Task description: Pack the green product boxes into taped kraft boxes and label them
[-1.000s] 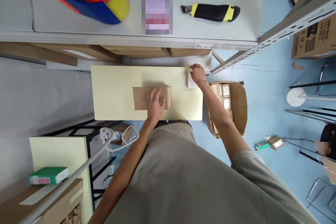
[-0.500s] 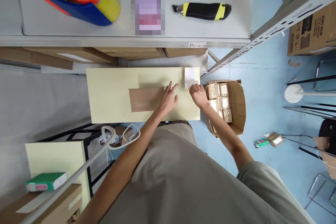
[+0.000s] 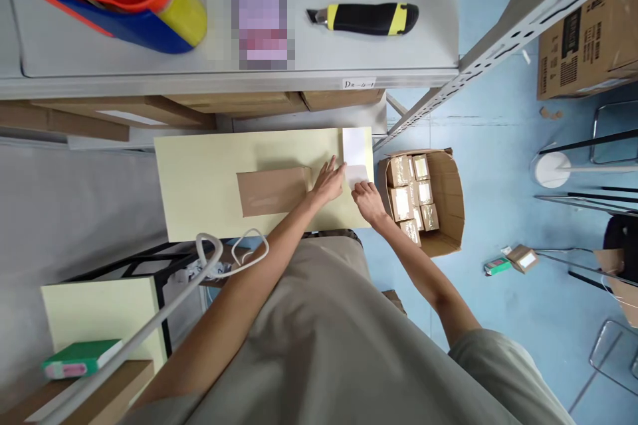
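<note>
A closed cardboard box (image 3: pixel 272 192) lies on the pale yellow tabletop (image 3: pixel 199 172). To its right, near the table's end, is a white pad of paper labels (image 3: pixel 353 145). My left hand (image 3: pixel 327 184) is open just right of the box, its fingers stretched out and a fingertip at the pad's left edge. With fingers pinched together, my right hand (image 3: pixel 367 200) grips the near edge of a white label (image 3: pixel 356 174), which looks lifted from the pad toward me.
On the grey shelf above are a tape dispenser (image 3: pixel 124 3), a utility knife (image 3: pixel 366 18) and a pixelated purple item (image 3: pixel 263 10). An open carton (image 3: pixel 448 202) of small boxes stands on the floor at right. A metal shelf post (image 3: pixel 498 46) slants beside it.
My right hand has moved from the pad's far edge toward me, drawing the label along. My left hand has left the box and shifted right to the pad. The view has drifted slightly right.
</note>
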{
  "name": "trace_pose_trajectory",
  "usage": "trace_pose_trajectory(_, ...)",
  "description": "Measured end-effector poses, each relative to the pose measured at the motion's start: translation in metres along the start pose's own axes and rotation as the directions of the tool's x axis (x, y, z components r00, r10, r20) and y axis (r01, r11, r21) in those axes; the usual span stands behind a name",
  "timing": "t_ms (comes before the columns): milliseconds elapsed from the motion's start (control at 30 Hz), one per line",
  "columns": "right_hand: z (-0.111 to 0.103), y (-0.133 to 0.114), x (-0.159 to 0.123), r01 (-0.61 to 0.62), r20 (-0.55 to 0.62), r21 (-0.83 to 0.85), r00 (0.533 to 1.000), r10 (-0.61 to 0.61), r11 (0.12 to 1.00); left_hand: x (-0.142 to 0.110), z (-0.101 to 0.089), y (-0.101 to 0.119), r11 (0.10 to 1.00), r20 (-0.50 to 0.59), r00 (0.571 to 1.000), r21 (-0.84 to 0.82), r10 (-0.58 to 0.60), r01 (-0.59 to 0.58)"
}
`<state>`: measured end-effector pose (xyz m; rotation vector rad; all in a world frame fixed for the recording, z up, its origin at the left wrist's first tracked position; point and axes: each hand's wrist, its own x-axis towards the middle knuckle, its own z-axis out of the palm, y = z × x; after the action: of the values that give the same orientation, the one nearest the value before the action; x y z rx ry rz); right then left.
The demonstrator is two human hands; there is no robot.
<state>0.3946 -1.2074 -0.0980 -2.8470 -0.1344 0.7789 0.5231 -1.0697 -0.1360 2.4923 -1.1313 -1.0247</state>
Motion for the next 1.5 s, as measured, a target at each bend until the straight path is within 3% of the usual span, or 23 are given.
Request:
trace_pose_trajectory(67,-0.003,-0.004,0.001,-0.003,0.158,0.024,0.987,-0.001,1.0,0.0,-0.003,0.003,1.0,0.004,1.0,0.011,0.0,0.0)
trace_pose_trajectory(167,-0.006,-0.014,0.001,-0.005,0.411,0.077,0.911,-0.027,0.997,0.001,-0.008,0.009,1.0,0.021,1.0,-0.009,-0.016,0.016)
trace_pose_trajectory(233,-0.008,-0.019,-0.001,0.009,0.5,0.114,0.864,-0.065,0.993,0.0,-0.012,0.014,0.996,0.027,0.998,-0.078,-0.05,0.052)
trace_pose_trajectory(300,-0.015,-0.019,-0.003,0.017,0.531,0.306,0.827,-0.186,0.952,-0.007,-0.016,0.017,0.97,0.019,0.997,-0.228,-0.075,0.078)
trace_pose_trajectory(367,-0.024,-0.014,-0.005,0.003,0.457,0.616,0.813,-0.36,0.788,-0.023,-0.019,0.016,0.883,0.048,0.998,-0.466,-0.044,0.061)
trace_pose_trajectory(433,-0.035,-0.005,-0.003,-0.012,0.308,0.837,0.836,-0.454,0.547,-0.047,-0.022,0.009,0.691,0.14,0.989,-0.72,0.057,0.062)
trace_pose_trajectory(467,-0.039,-0.001,0.0,-0.014,0.234,0.894,0.867,-0.44,0.448,-0.061,-0.023,0.003,0.575,0.186,0.977,-0.813,0.104,0.094)
trace_pose_trajectory(500,-0.043,0.001,0.004,-0.014,0.161,0.93,0.914,-0.373,0.366,-0.076,-0.025,-0.004,0.471,0.221,0.966,-0.872,0.132,0.135)
trace_pose_trajectory(567,-0.047,0.002,0.015,0.014,0.002,0.977,0.997,-0.072,0.213,-0.106,-0.029,-0.02,0.349,0.232,0.969,-0.918,0.082,0.191)
trace_pose_trajectory(600,-0.047,-0.001,0.021,0.039,-0.057,0.988,0.991,0.117,0.152,-0.12,-0.031,-0.029,0.31,0.212,0.977,-0.931,0.025,0.194)
trace_pose_trajectory(667,-0.046,-0.013,0.033,0.071,-0.102,0.993,0.92,0.379,0.095,-0.144,-0.035,-0.048,0.224,0.15,0.984,-0.96,-0.094,0.168)
trace_pose_trajectory(767,-0.044,-0.04,0.046,0.067,-0.085,0.996,0.893,0.441,0.056,-0.172,-0.043,-0.074,0.104,0.093,0.97,-0.987,-0.224,0.119)
trace_pose_trajectory(967,-0.053,-0.095,0.061,0.11,-0.121,0.993,0.862,0.491,0.051,-0.216,-0.058,-0.118,0.059,0.022,0.947,-0.997,-0.321,0.044)
trace_pose_trajectory(1200,-0.068,-0.133,0.073,0.095,-0.138,0.989,0.869,0.474,0.114,-0.252,-0.065,-0.154,0.069,0.016,0.969,-0.997,-0.245,0.034)
trace_pose_trajectory(1500,-0.084,-0.175,0.076,0.07,-0.149,0.98,0.874,0.462,0.184,-0.273,-0.07,-0.189,0.051,0.016,0.986,-0.998,-0.166,0.025)
